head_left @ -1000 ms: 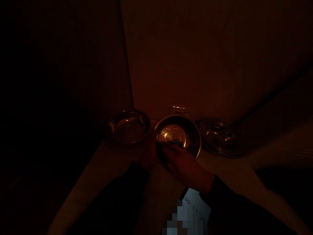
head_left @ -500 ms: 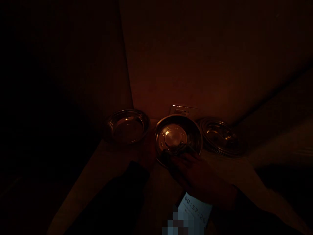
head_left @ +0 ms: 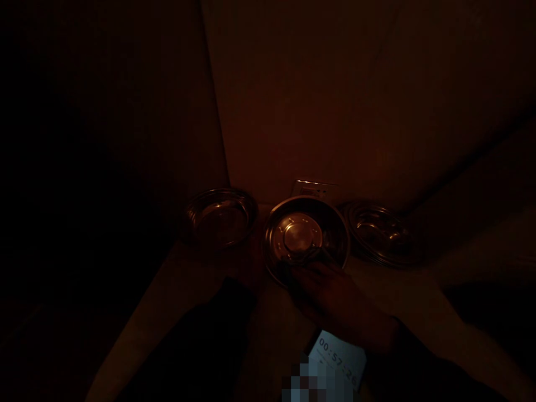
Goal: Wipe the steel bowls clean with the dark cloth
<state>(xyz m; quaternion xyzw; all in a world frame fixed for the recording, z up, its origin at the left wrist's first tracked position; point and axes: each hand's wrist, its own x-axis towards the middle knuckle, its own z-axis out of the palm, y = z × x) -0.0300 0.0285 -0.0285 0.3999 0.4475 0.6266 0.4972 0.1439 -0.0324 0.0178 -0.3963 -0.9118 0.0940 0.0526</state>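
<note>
A round, shiny metal bowl (head_left: pixel 299 234) sits in the middle, its inside facing me. Over its near rim reaches my right hand (head_left: pixel 330 293), fingers bent onto a dark, soft-looking cloth (head_left: pixel 287 271) pressed against the inside. The cloth's outline is hard to make out in the gloom. My left hand (head_left: pixel 253 268) is beside the bowl's left side, below a dark sleeve; deep shadow hides its fingers, so its grip on the rim does not show.
Another metal bowl (head_left: pixel 221 220) stands at the left. Stacked metal dishes (head_left: pixel 381 231) lie at the right. A lit phone (head_left: pixel 341 357) showing a timer rests on the table (head_left: pixel 138 329) near me, partly pixelated. A wall socket plate (head_left: pixel 314 188) is behind the middle bowl.
The bowl and my right hand have barely shifted. The whole view has moved slightly and looks a little darker. My left arm keeps its place.
</note>
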